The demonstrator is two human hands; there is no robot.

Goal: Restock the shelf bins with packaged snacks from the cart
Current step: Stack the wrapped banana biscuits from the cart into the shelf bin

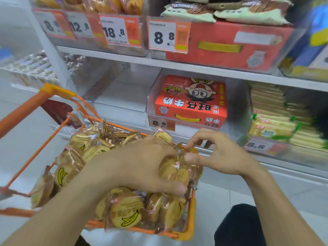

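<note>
An orange wire cart point(190, 219) in front of me is heaped with several clear packs of round banana-print biscuits point(126, 213). My left hand point(142, 162) curls over a bundle of these biscuit packs point(174, 172) at the cart's right side and grips it. My right hand point(218, 153) meets the same bundle from the right and pinches its wrapper edge between thumb and fingers. Behind the cart, a clear shelf bin point(124, 96) on the middle shelf holds nothing that I can see.
A red milk carton box point(190, 102) sits in the bin right of the clear one. Yellow-green cracker packs point(276, 125) fill the bin further right. The upper shelf carries price tags point(168, 36), a big red box and snack bags. White floor tiles lie below.
</note>
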